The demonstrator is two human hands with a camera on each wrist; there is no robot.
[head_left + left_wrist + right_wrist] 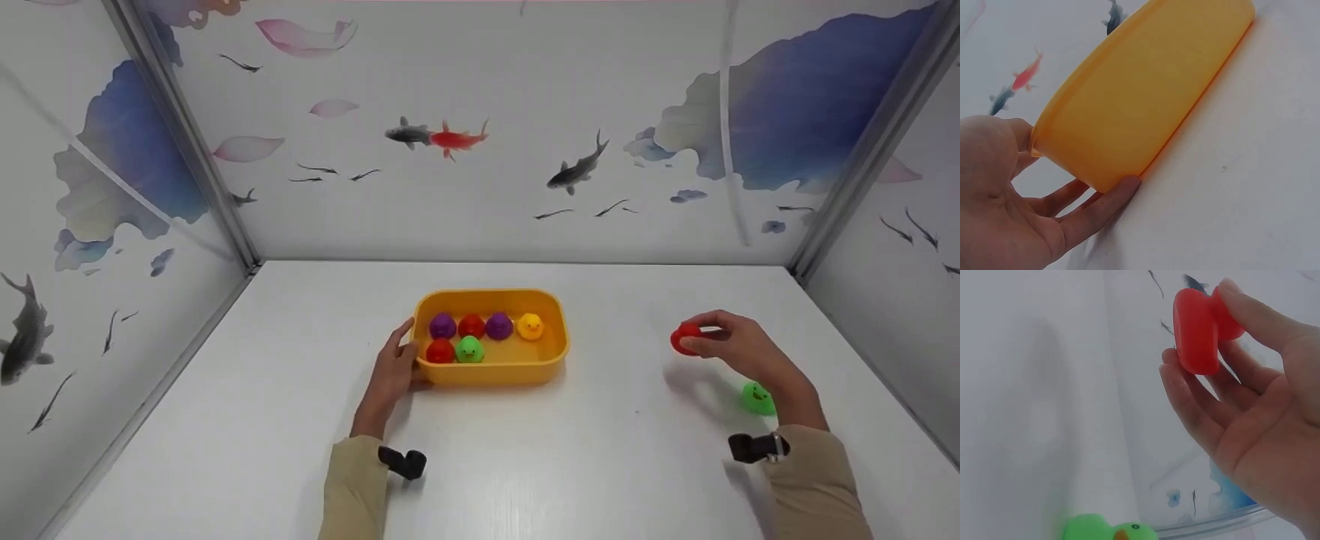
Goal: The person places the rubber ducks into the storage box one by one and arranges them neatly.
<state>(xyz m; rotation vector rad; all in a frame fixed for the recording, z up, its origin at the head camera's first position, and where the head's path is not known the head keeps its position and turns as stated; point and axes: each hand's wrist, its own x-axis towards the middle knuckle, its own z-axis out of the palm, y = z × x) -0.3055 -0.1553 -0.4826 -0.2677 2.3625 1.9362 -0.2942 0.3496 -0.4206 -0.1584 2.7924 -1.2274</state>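
Note:
My right hand [739, 345] pinches a red rubber duck [1196, 332] between thumb and fingers, raised over the right part of the table. A green rubber duck [758, 398] lies on the table near that wrist; its top shows at the bottom of the right wrist view. At the table's middle stands a yellow plastic tub [525, 374]. My left hand [391, 373] holds the tub's left end, its fingers against the end wall and lower edge. Inside sit purple, red and green ducks and a yellow duck [530, 327].
The white table [525, 465] is bounded by a back wall [480, 225] and side walls printed with fish and leaves. Metal posts [187, 142] stand at the corners. Each wrist wears a black strap [403, 463].

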